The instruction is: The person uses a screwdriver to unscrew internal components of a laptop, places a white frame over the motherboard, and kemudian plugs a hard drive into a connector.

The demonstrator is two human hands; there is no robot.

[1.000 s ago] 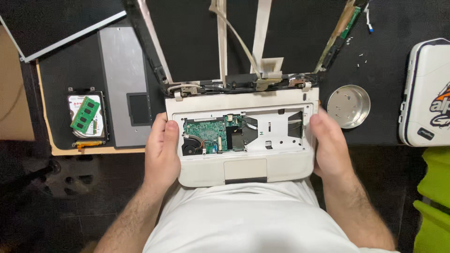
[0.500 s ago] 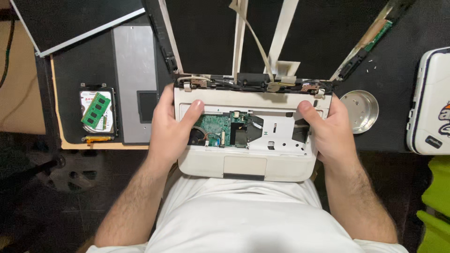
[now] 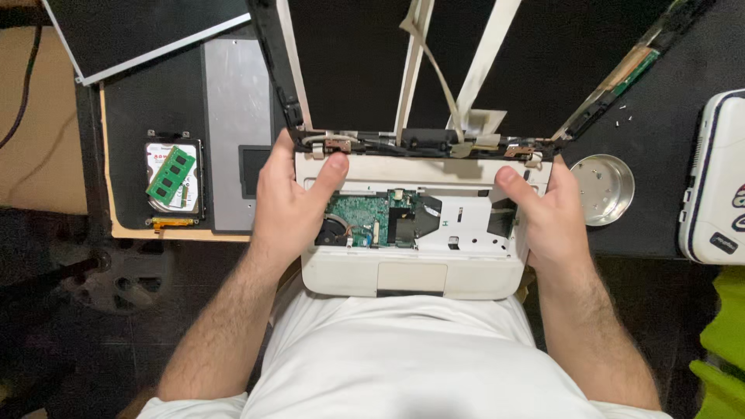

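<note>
My left hand [image 3: 291, 202] and right hand [image 3: 547, 213] grip the smooth white plastic laptop base [image 3: 411, 275], round metal dish [image 3: 601, 188] at three o'clock.

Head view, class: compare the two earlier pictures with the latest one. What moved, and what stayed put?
Both hands slid from the front sides of the white laptop base toward its hinge edge. The left hand now has its thumb on the top panel near the left hinge; the right hand grips the right rear corner, thumb on top. The base stayed on the lap, and the green memory stick and round metal dish stayed put.
</note>
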